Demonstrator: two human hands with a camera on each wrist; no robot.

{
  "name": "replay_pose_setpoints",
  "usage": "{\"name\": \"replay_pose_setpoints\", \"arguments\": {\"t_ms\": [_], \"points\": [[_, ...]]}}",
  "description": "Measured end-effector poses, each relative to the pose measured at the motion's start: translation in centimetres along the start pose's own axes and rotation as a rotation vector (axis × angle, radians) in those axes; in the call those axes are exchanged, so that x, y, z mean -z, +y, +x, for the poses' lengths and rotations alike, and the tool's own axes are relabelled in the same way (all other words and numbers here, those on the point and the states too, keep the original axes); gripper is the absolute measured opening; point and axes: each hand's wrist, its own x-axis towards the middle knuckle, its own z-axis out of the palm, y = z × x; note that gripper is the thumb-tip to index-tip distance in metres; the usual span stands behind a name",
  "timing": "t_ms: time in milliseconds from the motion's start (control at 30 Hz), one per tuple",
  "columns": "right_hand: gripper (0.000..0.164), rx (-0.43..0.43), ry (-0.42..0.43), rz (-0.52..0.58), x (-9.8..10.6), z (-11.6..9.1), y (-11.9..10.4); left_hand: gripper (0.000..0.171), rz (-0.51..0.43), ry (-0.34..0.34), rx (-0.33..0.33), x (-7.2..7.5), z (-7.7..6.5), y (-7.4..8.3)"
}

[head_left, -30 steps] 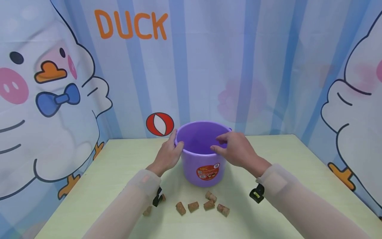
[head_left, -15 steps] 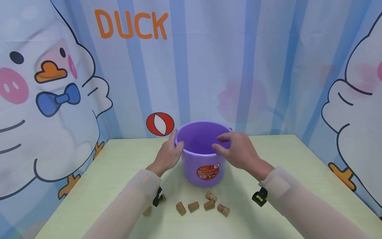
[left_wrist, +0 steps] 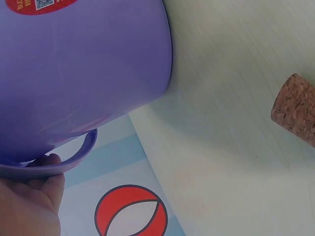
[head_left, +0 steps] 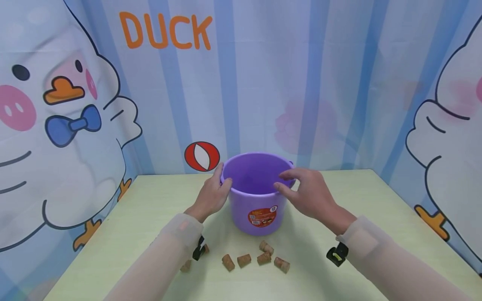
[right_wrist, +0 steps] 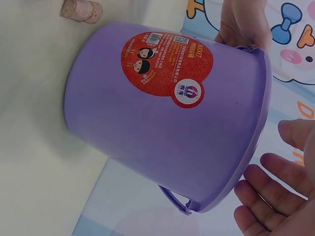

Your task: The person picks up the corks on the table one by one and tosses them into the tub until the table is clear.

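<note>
A purple plastic bucket [head_left: 241, 207] with a red sticker [right_wrist: 155, 59] stands upright on the table. My left hand [head_left: 211, 195] grips its left rim; in the left wrist view its fingertips curl through by the purple handle [left_wrist: 83, 155]. At the right rim is my right hand [head_left: 312, 194], thumb and fingers apart and holding nothing. Over in the right wrist view, the loosely bent fingers [right_wrist: 278, 169] lie just beyond the bucket's mouth. The deeper inside of the bucket is hidden by its front wall.
Several corks lie in front of the bucket, among them one cork [head_left: 227, 262] at the middle and another cork [head_left: 282, 264] to the right. Two corks are partly hidden by the left sleeve [head_left: 162, 251]. A duck-print curtain [head_left: 263, 83] hangs behind the pale table [head_left: 361, 200].
My right hand has shifted to the right, from over the bucket's mouth toward its right rim. My left hand, the bucket and the corks have stayed in place.
</note>
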Motion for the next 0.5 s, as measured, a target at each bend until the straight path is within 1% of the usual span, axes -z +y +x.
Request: {"name": "replay_pose_setpoints", "arguments": {"t_ms": [300,500], "points": [[0.029,0.005,0.026,-0.016,0.2,-1.0,0.0,0.071,-0.001,0.001,0.003,0.0,0.0,0.0],[0.027,0.04,0.069,-0.017,0.2,-1.6,-0.3,0.072,-0.002,-0.003,-0.006,0.1,-0.1,0.1]]}}
